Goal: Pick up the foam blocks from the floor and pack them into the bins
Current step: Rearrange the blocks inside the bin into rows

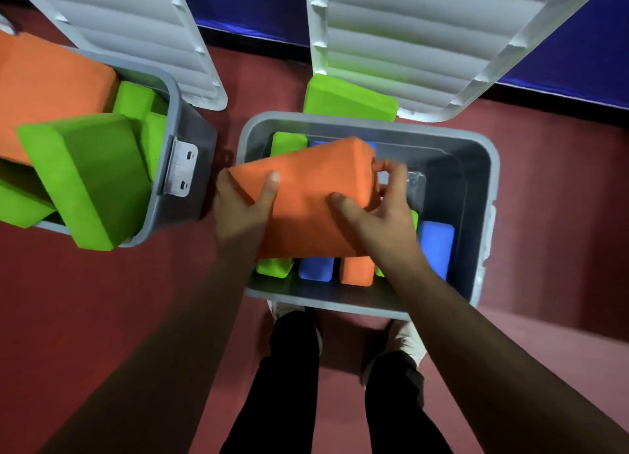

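Head view, single entry. I see both arms reaching down over the right bin (pixel 490 167), which sits on the red floor (pixel 102 300) just ahead of the person's shoes. The left grip (pixel 245 208) clamps the near left edge of a large orange block (pixel 306 198), thumb on the top face, other fingers hidden beneath. The right grip (pixel 377 215) holds the same block, thumb on top and fingers curled round its far right corner. The block hangs tilted above the bin's left half, over blocks standing on end: a green block (pixel 274 266), a blue block (pixel 316 268), a small orange block (pixel 357 271). Another green wedge (pixel 347 98) lies on the floor behind the bin, against the open lid (pixel 425 28). The left bin (pixel 183 120) is heaped with orange and green blocks overhanging its rim.
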